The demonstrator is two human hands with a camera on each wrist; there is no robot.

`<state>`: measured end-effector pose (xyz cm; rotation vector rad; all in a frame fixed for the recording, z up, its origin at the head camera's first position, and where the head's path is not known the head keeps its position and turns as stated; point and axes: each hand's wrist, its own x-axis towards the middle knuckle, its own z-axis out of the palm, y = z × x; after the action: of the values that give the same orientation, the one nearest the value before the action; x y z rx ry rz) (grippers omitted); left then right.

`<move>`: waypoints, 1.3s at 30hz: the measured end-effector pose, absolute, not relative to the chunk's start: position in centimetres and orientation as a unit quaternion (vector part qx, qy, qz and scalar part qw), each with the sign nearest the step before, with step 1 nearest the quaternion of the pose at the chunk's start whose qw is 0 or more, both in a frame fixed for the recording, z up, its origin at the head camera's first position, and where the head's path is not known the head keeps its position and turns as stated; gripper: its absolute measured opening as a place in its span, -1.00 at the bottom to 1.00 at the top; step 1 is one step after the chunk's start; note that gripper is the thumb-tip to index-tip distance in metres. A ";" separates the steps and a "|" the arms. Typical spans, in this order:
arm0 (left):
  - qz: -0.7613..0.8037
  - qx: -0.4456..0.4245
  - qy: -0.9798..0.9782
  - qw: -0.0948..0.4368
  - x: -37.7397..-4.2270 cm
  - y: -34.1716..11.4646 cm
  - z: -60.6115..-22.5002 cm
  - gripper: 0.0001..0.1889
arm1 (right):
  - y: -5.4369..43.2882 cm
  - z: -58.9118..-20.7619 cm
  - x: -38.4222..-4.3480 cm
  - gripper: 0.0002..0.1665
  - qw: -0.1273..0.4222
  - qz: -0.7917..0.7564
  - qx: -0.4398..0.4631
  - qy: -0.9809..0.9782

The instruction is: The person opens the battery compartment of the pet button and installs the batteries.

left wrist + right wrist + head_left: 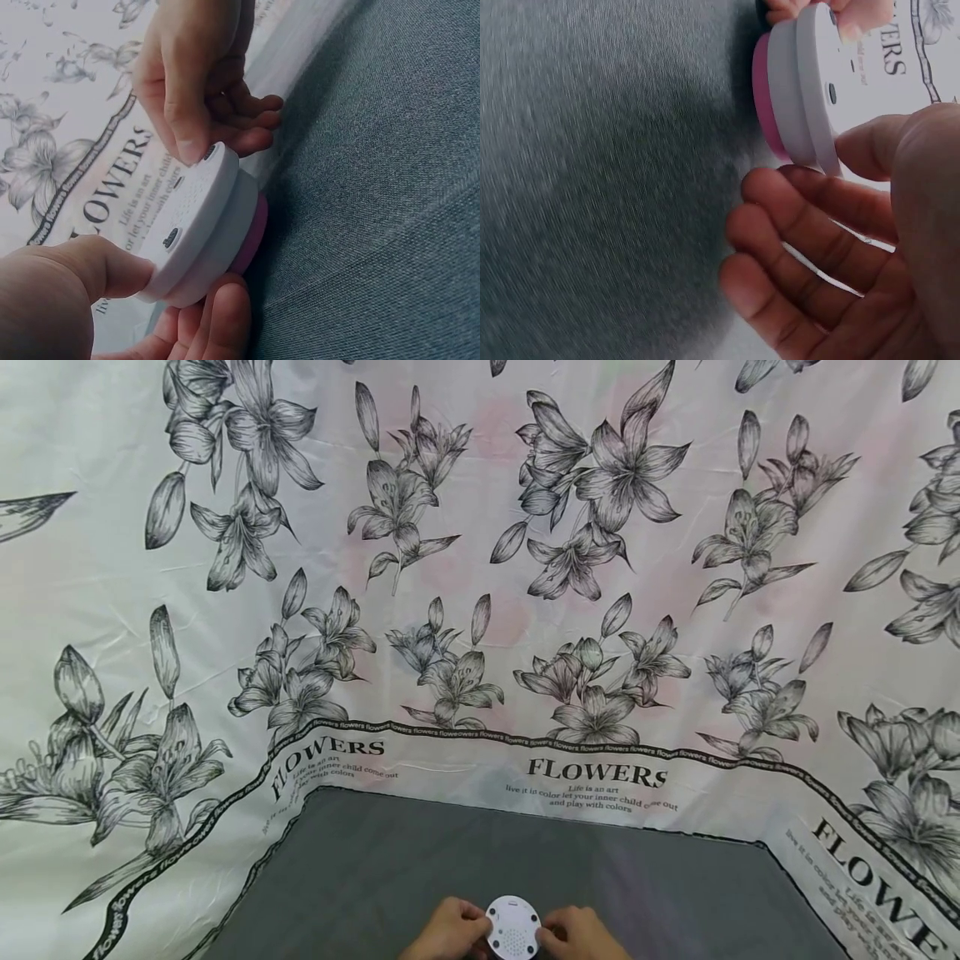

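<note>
A round white device (513,928) with a patch of small speaker holes and dark rubber feet is held between both hands, its flat face turned up toward the head camera. In the left wrist view the device (202,217) shows a stepped white side and a pink layer underneath. My left hand (453,930) grips one edge, thumb on the flat face and fingers below. At the opposite edge my right hand (579,933) pinches the rim between thumb and index finger. The other right-hand fingers (754,285) are loosely bent, away from the device.
Beneath the hands lies a dark grey textured surface (420,852). A white sheet (480,568) printed with lilies and the word FLOWERS rises behind it and along both sides, with a black-lettered border near its lower edge.
</note>
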<state>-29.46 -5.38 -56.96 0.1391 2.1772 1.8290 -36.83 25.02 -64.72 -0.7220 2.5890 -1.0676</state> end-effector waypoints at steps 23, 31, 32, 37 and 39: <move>0.728 0.007 0.682 0.068 -29.9 -5.2 -54.0 -0.73 | 19.0 -52.0 -29.2 -0.51 0.022 -0.462 -0.108 0.880; 0.708 0.056 0.701 0.063 -30.0 -5.9 -53.0 -0.69 | 18.6 -51.6 -28.8 -0.39 0.001 -0.492 -0.066 0.868; 0.704 0.064 0.704 0.063 -30.1 -6.1 -52.9 -0.67 | 18.6 -51.6 -28.8 -0.41 -0.003 -0.489 -0.070 0.869; 0.686 0.096 0.719 0.055 -30.3 -6.7 -53.1 -0.60 | 19.0 -52.2 -29.0 -0.52 -0.003 -0.472 -0.123 0.873; 0.682 0.120 0.720 0.050 -30.3 -6.9 -53.4 -0.57 | 19.2 -52.6 -29.1 -0.49 0.000 -0.465 -0.147 0.873</move>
<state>-30.26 -6.87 -53.36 0.3665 2.1915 2.0760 -29.13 19.23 -52.59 -0.4614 2.7440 -1.4602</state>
